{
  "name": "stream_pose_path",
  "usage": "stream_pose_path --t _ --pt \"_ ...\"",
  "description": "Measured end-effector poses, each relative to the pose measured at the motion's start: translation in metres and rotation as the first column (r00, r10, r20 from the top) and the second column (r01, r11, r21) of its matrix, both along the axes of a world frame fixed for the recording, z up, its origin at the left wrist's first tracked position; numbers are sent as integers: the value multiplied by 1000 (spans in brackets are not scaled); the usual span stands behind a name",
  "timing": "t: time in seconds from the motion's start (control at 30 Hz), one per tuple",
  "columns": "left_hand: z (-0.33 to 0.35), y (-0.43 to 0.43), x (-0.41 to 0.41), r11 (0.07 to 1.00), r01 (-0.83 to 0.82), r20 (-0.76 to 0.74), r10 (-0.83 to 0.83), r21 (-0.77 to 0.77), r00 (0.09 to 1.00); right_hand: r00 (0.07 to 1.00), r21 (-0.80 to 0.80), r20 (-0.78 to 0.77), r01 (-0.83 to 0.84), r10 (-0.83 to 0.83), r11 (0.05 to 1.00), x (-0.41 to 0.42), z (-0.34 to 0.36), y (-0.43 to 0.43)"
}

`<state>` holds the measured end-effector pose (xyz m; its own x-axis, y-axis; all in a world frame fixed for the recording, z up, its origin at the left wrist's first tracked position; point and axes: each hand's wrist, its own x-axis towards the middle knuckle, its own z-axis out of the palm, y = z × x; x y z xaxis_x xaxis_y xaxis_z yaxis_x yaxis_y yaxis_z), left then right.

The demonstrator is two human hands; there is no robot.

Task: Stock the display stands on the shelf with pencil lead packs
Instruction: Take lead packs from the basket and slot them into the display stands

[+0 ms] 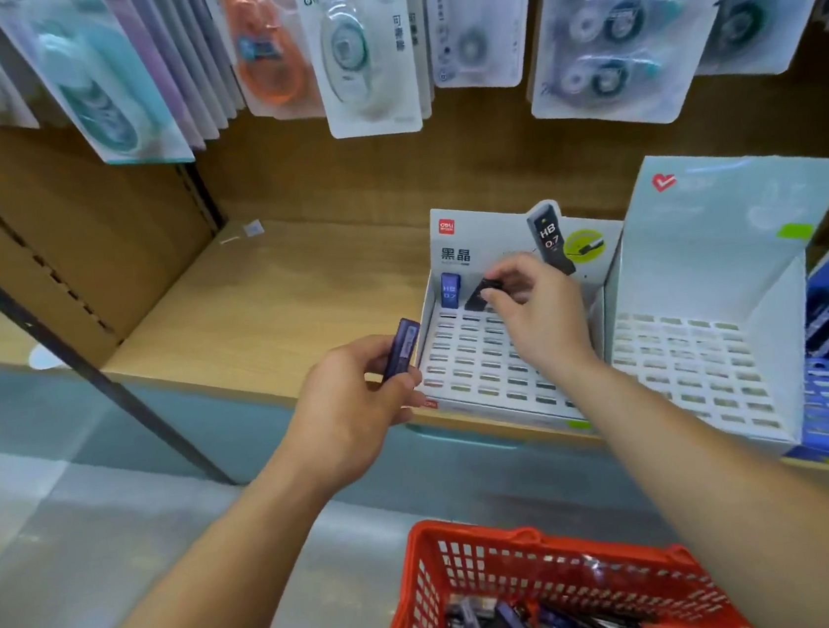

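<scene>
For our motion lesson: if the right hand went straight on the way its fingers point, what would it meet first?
Likely the blue pack standing in the display stand, left of the dark pack the right hand pinches; depth unclear.

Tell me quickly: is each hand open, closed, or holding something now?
Left hand: holds a dark purple flat plastic lead pack.
Right hand: pinches a black flat plastic lead pack at the white cardboard stand.

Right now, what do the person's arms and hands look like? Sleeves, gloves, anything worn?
The left hand and right hand are both bare: no gloves, rings or markings visible. The left forearm and right forearm are bare to the frame edge: no sleeves, watch or wristbands in view. No cables or devices attached.
</scene>
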<state>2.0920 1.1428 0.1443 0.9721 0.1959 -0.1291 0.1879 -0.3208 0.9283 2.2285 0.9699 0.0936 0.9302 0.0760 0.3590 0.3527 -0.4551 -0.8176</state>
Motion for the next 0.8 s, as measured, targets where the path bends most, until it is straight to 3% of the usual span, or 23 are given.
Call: stream_pose_path --t 0.1,0.27,0.43,0.57,0.67,0.8 --pt "1 -2 0 999 -28 -19 28 -28 999 1000 -34 30 7 -6 999 0 1 -3" --pt "0 1 0 997 -72 -28 71 -30 997 987 -225 155 -5 41 974 -1 6 -2" --pt "-2 6 -1 996 -92 7 92 -12 996 992 -390 93 -47 90 920 1 10 3" --pt "-2 11 -1 993 -119 61 119 -17 991 995 -386 43 -69 92 920 -5 9 1" --pt "-3 12 -1 993 -117 84 119 -29 989 990 -373 101 -56 100 926 -29 21 -4" --pt "0 9 -4 998 -48 120 52 -38 991 913 -64 -223 -364 342 929 -71 36 4"
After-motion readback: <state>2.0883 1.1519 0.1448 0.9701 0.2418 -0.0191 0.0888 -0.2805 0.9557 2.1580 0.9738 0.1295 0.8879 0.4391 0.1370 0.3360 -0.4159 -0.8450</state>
